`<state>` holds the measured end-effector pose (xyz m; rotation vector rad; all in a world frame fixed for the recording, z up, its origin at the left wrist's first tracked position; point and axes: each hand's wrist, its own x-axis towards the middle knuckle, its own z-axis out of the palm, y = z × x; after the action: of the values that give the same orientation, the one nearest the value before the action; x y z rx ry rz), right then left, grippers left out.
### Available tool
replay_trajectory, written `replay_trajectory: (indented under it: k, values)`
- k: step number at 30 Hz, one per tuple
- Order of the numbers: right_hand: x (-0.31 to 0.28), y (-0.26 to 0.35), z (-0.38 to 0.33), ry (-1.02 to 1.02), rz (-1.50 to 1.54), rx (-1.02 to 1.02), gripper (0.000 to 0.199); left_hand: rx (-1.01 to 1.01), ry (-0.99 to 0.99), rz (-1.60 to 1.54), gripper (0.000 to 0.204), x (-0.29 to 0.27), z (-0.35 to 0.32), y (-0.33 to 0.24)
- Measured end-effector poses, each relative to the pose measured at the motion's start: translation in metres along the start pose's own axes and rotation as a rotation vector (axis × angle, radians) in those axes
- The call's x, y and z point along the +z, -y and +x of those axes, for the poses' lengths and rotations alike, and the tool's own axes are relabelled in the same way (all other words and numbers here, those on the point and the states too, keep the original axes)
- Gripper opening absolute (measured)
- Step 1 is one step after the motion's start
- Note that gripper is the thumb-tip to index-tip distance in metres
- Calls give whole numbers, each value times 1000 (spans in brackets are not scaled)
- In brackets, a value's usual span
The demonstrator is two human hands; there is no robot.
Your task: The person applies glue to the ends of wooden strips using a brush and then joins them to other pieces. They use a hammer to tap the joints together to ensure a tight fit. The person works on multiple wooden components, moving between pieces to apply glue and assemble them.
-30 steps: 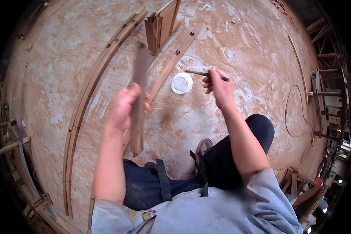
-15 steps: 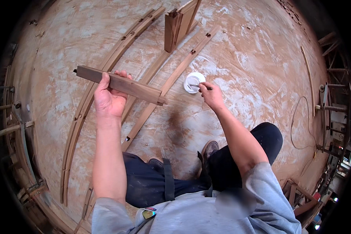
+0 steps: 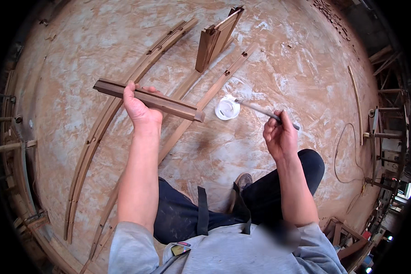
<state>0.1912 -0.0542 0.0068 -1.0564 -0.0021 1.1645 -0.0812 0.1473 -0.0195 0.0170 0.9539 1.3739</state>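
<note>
Well, taking the white tub (image 3: 217, 108) as the middle of the dial, I see long wooden rails (image 3: 90, 144) on the far left, lying on the floor (image 3: 301, 77) and sweeping from eight o'clock up to eleven. At nine o'clock, the left hand (image 3: 144, 109) wraps the middle of a short grooved wooden bar (image 3: 169, 104), gripping it between thumb and fingers, its right end slanting down towards the tub. Beyond that end runs a notched rail (image 3: 216, 87), and a panelled wooden piece (image 3: 208, 50) stands just short of twelve. Something pale sits inside the tub. At four o'clock, the right hand (image 3: 281, 137) pinches a slim dark tool (image 3: 260, 110) near its back end; the tip reaches the tub's rim, touching or not I can't tell. Out at three lies a thin strip (image 3: 357, 105).
</note>
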Motion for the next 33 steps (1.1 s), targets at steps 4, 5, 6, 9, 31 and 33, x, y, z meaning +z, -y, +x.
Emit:
replay_trajectory:
  k: [4, 5, 6, 9, 31, 33]
  values:
    - [29, 0, -40, 78, -72, -17, 22, -53, -6, -4, 23, 6, -3, 14]
    - [32, -1, -41, 84, -94, -7, 22, -62, -2, -15, 23, 5, -2, 16]
    - [34, -3, -42, 90, -113, 7, 22, -67, -1, -23, 22, 5, -4, 16]
    - [33, -7, -40, 89, -179, 23, 22, -77, -12, -36, 21, 7, -10, 16]
    - [42, -18, -71, 602, -1152, -758, 20, -15, -48, -28, 26, 2, -7, 15]
    - [41, -18, -74, 588, -1104, -752, 20, 4, -93, -28, 28, 8, -11, 18]
